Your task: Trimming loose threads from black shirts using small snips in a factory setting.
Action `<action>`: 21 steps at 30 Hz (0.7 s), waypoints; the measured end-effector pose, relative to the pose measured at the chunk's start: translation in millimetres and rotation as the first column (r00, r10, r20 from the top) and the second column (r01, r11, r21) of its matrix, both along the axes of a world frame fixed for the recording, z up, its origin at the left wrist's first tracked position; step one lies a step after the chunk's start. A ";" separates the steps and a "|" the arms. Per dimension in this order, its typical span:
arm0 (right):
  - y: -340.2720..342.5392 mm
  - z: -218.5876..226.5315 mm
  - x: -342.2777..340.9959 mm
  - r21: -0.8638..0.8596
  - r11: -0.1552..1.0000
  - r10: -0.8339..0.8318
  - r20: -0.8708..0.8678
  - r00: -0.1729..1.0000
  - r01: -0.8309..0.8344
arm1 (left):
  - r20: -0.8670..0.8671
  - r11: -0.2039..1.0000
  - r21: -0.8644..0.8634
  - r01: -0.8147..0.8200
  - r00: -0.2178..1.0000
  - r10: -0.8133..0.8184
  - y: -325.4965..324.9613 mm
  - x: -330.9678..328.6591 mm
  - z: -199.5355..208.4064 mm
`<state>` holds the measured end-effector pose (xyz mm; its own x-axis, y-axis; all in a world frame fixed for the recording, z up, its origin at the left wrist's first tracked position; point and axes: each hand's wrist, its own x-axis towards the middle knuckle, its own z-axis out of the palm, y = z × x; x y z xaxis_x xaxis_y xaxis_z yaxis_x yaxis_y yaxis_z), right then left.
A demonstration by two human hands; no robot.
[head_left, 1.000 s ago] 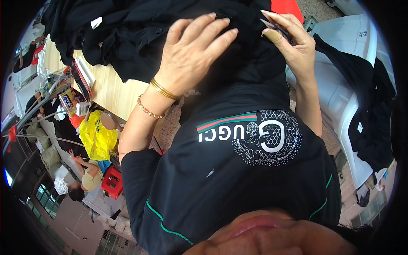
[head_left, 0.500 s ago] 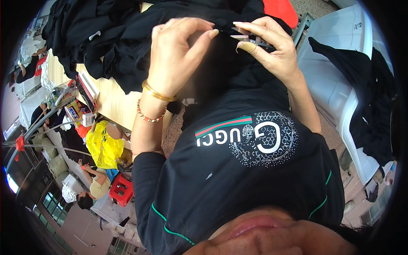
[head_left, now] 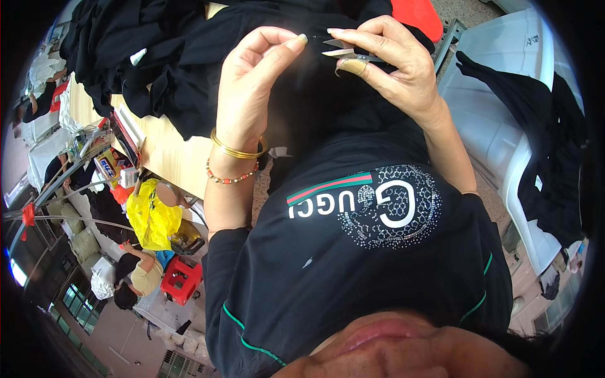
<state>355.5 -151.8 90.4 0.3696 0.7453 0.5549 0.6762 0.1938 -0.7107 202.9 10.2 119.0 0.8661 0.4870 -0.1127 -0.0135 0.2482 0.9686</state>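
Note:
Over a heap of black cloth [head_left: 183, 53], both of my hands are raised at the far middle. My left hand [head_left: 252, 79] has thumb and forefinger pinched together. What lies between those fingertips is too small to make out. Facing it, my right hand [head_left: 403, 66] holds a pair of small thread snips [head_left: 341, 53], their blades parted and pointing at the left fingertips. A yellowish tape wraps the right thumb. A short gap separates the blade tips from the left fingers.
A pale wooden table [head_left: 170, 154] lies under the cloth. White plastic bins [head_left: 488, 94], one draped with black fabric [head_left: 554, 183], stand at right. Leftward are a yellow bag [head_left: 151, 217], a red stool [head_left: 183, 280] and another person [head_left: 145, 274]. A red seat [head_left: 419, 19] shows at the far right.
My left hand has turned and drawn slightly left, away from the cloth. The snips have shifted a little left in my right hand.

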 end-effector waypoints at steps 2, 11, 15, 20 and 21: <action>-0.7 -0.1 0.0 -0.011 1.000 0.001 0.008 1.000 -0.001 | 0.000 1.000 -0.011 0.001 1.000 -0.001 -0.2 -0.1 -0.6; 4.9 7.5 -1.1 -0.160 0.984 0.040 -0.228 0.973 -0.078 | 0.048 1.000 0.023 0.004 0.999 -0.005 -1.8 -1.1 7.6; -3.9 4.2 16.1 -0.165 0.979 0.085 -0.217 0.972 -0.122 | -0.162 0.950 0.285 0.128 0.983 -0.084 6.0 -11.3 24.4; -6.0 4.0 28.0 -0.213 0.976 -0.096 -0.240 0.966 0.044 | -0.093 0.983 0.093 0.160 0.984 -0.151 24.4 -29.3 14.5; -1.2 5.2 22.5 -0.173 0.984 -0.075 -0.198 0.977 0.040 | -0.102 0.982 0.100 0.161 0.983 -0.150 24.6 -30.6 13.7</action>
<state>377.9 -153.0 95.6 0.5065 0.7951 0.3335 0.5209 0.0261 -0.8532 172.3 34.8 132.8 0.9204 0.3608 -0.1508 0.1087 0.1343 0.9850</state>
